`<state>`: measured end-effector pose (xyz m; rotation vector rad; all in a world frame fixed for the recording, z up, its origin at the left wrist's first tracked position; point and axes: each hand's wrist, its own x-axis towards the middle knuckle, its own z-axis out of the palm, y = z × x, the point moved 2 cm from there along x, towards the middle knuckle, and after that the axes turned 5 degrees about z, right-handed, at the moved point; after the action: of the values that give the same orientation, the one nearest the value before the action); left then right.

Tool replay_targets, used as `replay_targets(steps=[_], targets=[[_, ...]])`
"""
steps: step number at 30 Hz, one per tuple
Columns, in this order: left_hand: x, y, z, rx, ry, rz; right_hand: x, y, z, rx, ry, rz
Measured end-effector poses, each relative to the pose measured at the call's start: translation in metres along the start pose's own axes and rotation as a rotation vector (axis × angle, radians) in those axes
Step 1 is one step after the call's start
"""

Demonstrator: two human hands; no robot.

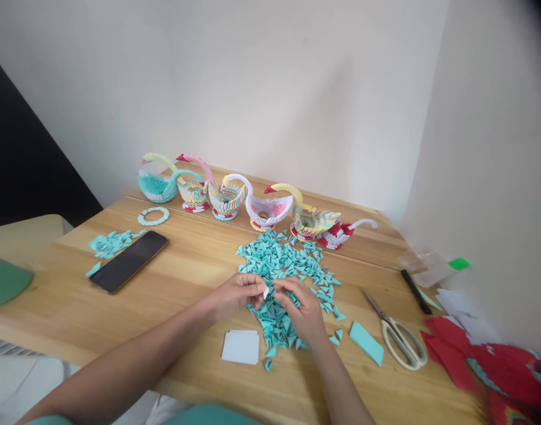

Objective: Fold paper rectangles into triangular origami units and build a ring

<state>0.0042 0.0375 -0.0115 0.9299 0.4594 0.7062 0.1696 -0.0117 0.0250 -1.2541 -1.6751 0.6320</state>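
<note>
My left hand (pixel 248 290) pinches a small white piece of folded paper (pixel 266 292) between thumb and fingers. Just to its right is my right hand (pixel 302 307), with its thumb and forefinger apart and nothing plainly held. Both hands hover over a large heap of teal folded paper triangles (pixel 274 260). A stack of white paper rectangles (pixel 240 347) lies below my left hand. To the right of my right wrist is a teal paper stack (pixel 367 343).
Several folded-paper swans (pixel 269 209) line the table's back. At left lie a paper ring (pixel 153 216), a dark phone (pixel 131 261) and more teal pieces (pixel 113 243). Scissors (pixel 403 342), a black cutter-like stick (pixel 416 291) and red paper (pixel 452 348) lie at right.
</note>
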Motion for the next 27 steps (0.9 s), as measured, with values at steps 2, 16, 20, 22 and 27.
replay_targets(steps=[2,16,20,22,27], targets=[[-0.0015,-0.0011,0.0013,-0.003,-0.03,-0.043,0.001,-0.0023,0.0003,0.008,-0.039,-0.064],[0.0003,-0.0085,-0.0044,0.116,-0.05,-0.06,0.0018,0.002,0.0063,0.031,0.007,-0.07],[-0.0001,-0.004,-0.0041,0.152,-0.081,-0.071,0.0022,0.003,0.0063,0.048,0.034,-0.006],[-0.0005,-0.0021,-0.0037,0.17,-0.092,-0.091,0.0021,0.0026,0.0065,0.049,0.031,0.007],[-0.002,-0.0005,-0.0022,0.139,-0.089,-0.122,0.0026,0.002,0.0068,0.06,-0.013,0.017]])
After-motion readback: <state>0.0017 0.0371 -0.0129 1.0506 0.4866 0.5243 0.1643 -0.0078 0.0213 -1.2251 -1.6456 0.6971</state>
